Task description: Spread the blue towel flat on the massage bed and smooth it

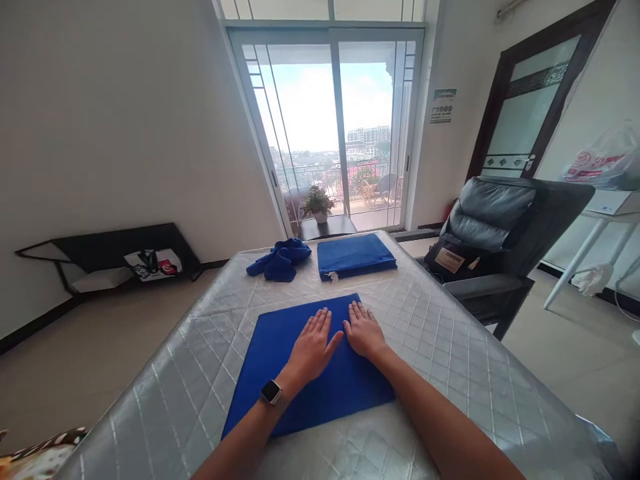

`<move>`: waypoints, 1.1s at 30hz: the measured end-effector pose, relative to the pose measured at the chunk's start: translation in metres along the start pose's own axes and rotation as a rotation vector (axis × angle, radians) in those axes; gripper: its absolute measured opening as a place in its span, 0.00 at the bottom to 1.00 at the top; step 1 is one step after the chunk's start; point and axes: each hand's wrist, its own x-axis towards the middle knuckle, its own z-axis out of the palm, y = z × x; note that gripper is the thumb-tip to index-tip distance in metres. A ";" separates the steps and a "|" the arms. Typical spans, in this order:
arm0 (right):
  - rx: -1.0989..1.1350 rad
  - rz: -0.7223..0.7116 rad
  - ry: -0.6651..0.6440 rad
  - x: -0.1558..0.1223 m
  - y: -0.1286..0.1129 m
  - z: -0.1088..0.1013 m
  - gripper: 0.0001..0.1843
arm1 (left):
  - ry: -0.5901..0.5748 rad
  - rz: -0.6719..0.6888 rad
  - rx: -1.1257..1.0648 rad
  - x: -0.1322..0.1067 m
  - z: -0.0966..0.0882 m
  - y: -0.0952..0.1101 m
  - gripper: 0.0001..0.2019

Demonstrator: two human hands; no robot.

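Note:
A blue cloth (270, 357) lies spread flat on the silvery quilted mattress (440, 347) in front of me. My left hand (314, 343) rests palm down near the middle of the cloth, fingers stretched and thumb out to the side. Along the cloth's right edge, my right hand (364, 329) lies flat with its fingers extended. Neither hand grips anything. Beyond them sits a neat stack of folded blue cloth (356, 257) with a small white tag at its near edge. A crumpled blue cloth (281, 259) lies to the left of that stack.
A black reclining chair (495, 227) holding a dark bag (453, 259) stands close on the right. Behind the mattress is a small dark table (327, 228) with a potted plant (319, 202), before sliding glass doors. A low black rack (115, 250) stands by the left wall.

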 end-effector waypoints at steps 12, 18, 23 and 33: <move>-0.009 -0.043 0.013 0.001 0.004 0.004 0.34 | -0.094 -0.084 -0.142 0.043 0.036 0.033 0.33; 0.042 0.013 0.022 0.003 0.001 0.004 0.35 | -0.133 -0.173 0.113 -0.019 0.022 -0.039 0.37; 0.006 0.001 0.013 0.002 0.002 0.003 0.35 | -0.145 -0.351 0.165 -0.072 0.009 -0.104 0.40; -0.075 0.009 0.076 -0.001 -0.002 -0.004 0.33 | -0.044 -0.431 0.146 -0.092 0.007 -0.121 0.43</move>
